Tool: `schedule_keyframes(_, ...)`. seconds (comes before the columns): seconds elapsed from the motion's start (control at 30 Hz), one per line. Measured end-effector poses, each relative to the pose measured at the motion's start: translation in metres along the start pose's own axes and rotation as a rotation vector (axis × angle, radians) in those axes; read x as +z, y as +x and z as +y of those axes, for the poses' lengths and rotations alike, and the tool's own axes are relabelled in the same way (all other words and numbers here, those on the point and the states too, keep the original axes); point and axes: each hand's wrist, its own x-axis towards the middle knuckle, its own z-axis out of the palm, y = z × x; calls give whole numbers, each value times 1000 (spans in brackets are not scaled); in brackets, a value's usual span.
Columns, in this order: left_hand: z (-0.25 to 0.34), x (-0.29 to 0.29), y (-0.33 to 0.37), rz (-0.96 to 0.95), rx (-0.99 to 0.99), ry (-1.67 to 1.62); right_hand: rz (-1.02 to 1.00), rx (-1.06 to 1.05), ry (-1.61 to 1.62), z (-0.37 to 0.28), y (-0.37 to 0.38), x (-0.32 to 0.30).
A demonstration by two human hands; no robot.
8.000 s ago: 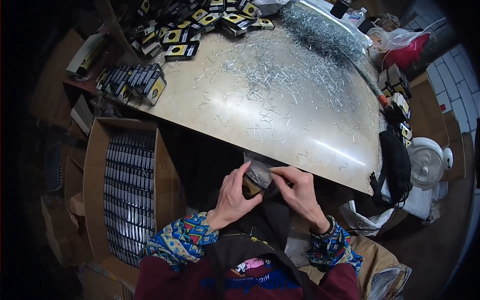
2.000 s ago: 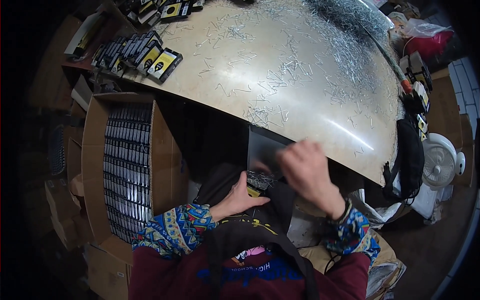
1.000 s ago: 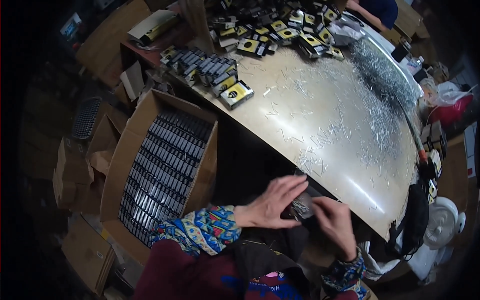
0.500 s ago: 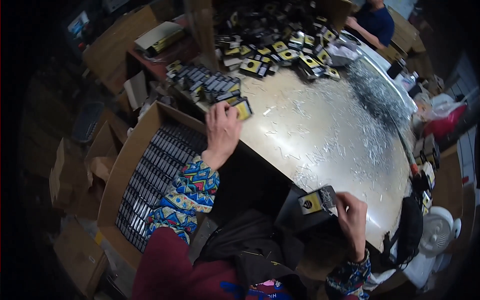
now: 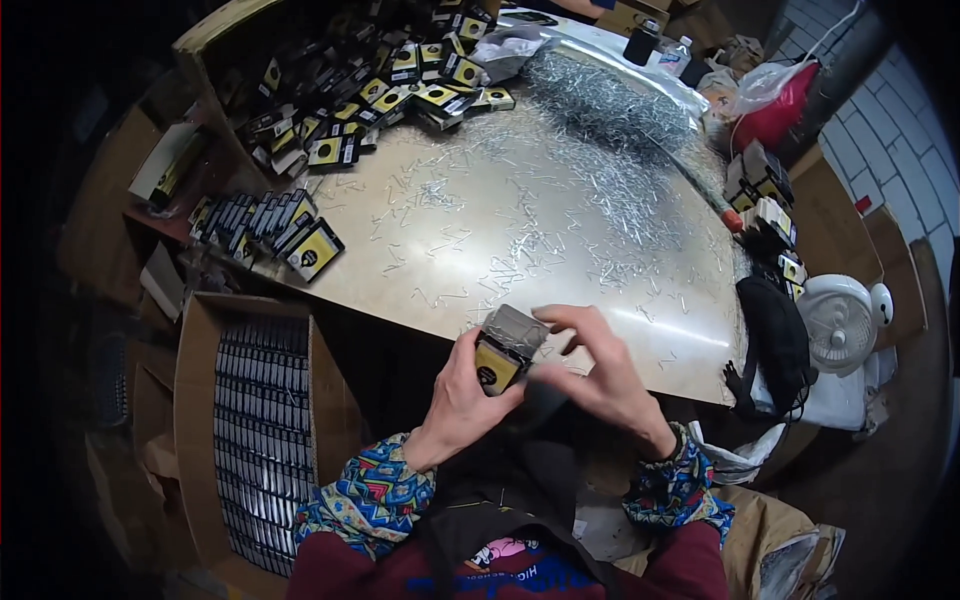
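Note:
In front of my body, my left hand (image 5: 455, 402) grips a small plastic box (image 5: 497, 366) with a yellow and black label, thumb on one side and fingers on the other. Its see-through grey upper part (image 5: 517, 330) points away from me, and thin metal pieces show in it. My right hand (image 5: 612, 385) is just right of the box, thumb and fingers spread apart. Its index fingertip is close to the box's upper corner; whether it touches, I cannot tell. At the table's left edge stands a row of similar yellow-and-black boxes (image 5: 275, 225), the nearest one (image 5: 315, 250) leaning.
Bent metal wire pieces (image 5: 625, 165) pile up and scatter over the table (image 5: 400, 290). A heap of labelled boxes (image 5: 400, 90) lies behind. A carton (image 5: 190, 420) with packed rows of boxes stands lower left. A black bag (image 5: 770, 345) and white fan (image 5: 838, 325) are at right.
My left hand has left the box row and come to the middle, now gripping the box that was by my right hand. My right hand has moved left and up. The view has turned right.

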Motion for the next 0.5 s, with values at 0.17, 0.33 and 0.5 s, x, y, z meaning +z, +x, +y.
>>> schedule_keyframes(0.17, 7, 8, -5, 23, 65, 105, 120, -286, -202, 22, -9, 21)
schedule_keyframes(0.33, 0, 10, -3, 159, 294, 365, 194, -335, -213, 22, -7, 33)
schedule_keyframes(0.5, 1, 8, -8, 150, 269, 356, 297, -298, -191, 27, -8, 42)
